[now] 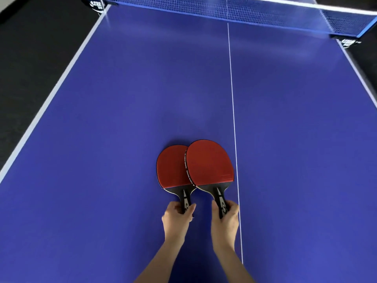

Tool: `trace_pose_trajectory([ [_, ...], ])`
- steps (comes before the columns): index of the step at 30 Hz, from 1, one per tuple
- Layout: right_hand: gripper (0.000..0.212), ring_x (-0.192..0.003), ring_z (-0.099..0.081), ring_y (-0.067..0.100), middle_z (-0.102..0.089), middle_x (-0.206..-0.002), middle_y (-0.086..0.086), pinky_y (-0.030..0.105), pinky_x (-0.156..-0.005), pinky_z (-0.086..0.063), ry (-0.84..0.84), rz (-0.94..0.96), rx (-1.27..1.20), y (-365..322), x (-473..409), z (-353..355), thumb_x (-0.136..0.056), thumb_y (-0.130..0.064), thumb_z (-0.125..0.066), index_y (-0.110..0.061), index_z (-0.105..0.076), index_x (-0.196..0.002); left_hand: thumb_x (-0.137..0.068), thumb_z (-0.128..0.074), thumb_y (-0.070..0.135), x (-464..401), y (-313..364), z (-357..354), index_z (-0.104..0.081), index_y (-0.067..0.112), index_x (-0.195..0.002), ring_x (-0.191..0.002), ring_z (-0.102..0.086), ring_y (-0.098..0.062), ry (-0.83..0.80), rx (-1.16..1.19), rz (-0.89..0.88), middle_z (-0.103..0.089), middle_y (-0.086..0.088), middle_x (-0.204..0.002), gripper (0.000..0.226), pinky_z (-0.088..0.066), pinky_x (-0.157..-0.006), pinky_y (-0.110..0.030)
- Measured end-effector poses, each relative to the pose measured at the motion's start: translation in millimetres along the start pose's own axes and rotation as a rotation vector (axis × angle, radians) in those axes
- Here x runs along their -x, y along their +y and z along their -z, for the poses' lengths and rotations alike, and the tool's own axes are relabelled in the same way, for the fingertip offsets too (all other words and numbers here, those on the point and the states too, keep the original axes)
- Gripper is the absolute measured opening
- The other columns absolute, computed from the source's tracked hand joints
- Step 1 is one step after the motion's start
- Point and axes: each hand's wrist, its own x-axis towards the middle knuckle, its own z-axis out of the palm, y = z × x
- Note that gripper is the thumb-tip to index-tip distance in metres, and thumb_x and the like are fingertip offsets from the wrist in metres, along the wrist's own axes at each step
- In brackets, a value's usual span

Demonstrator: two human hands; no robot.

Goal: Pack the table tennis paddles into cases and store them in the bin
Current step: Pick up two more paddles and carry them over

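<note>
Two red paddles are lying low in the frame's centre on the blue table [102, 139].
I'm curling my left hand [177, 216] around the left paddle [171, 167] handle, my right hand [225, 218] around the right paddle [210, 162], which is overlapping it.

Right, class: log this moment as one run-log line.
left hand: grips left red-rubber paddle | right hand: grips right red-rubber paddle | blades overlap | cases, bin: unseen

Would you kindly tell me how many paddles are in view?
2. The left paddle is held by the left hand; the right paddle, overlapping its edge, by the right hand. None seems hidden.
</note>
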Motion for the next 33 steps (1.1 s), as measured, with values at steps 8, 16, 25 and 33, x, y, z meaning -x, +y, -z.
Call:
trace_pose_trajectory([
  [8, 0.026, -0.082, -0.058, 0.01, -0.057, -0.098, 0.0, 0.017, -0.058, -0.046, -0.07, 0.076, 0.088, -11.8, 19.3, -44.0, -0.091, -0.028, -0.06, -0.016, -0.045, -0.107, -0.099, -0.046, 0.027, -6.3, -9.6, 18.0, -0.067, 0.005, -0.105, -0.086, -0.072, -0.021, -0.265, 0.405, 0.157, -0.074, -0.013, -0.091, 0.031, -0.059, -0.072, -0.033],
  [16, 0.033, -0.1, -0.053, 0.016, -0.059, -0.099, -0.004, 0.029, -0.086, -0.038, 0.006, 0.203, 0.443, -9.2, 27.9, -60.4, -0.084, -0.037, -0.068, -0.014, -0.056, -0.104, -0.101, -0.041, 0.038, -1.9, -2.9, 21.0, -0.069, 0.008, -0.109, -0.09, -0.069, -0.02, -0.308, 0.399, 0.208, -0.073, -0.013, -0.102, 0.042, -0.053, -0.065, -0.024],
  [25, 0.034, -0.101, -0.051, 0.011, -0.054, -0.105, -0.009, 0.027, -0.088, -0.038, -0.131, 0.265, 0.41, 6.5, 22.6, -47.5, -0.084, -0.043, -0.066, -0.019, -0.059, -0.107, -0.099, -0.045, 0.041, -7.4, -1.6, 20.0, -0.065, 0.005, -0.111, -0.084, -0.068, -0.021, -0.319, 0.379, 0.175, -0.07, -0.012, -0.091, 0.043, -0.055, -0.066, -0.027],
  [33, 0.041, -0.096, -0.054, 0.006, -0.053, -0.118, -0.004, 0.019, -0.071, -0.045, -0.299, -0.04, 0.073, -18.6, -45.1, -23.8, -0.093, -0.038, -0.055, -0.027, -0.044, -0.131, -0.093, -0.057, 0.043, -9.5, 7.4, 13.7, -0.053, 0.021, -0.114, -0.078, -0.064, -0.015, -0.322, 0.198, 0.051, -0.061, -0.001, -0.088, 0.031, -0.054, -0.064, -0.027],
])
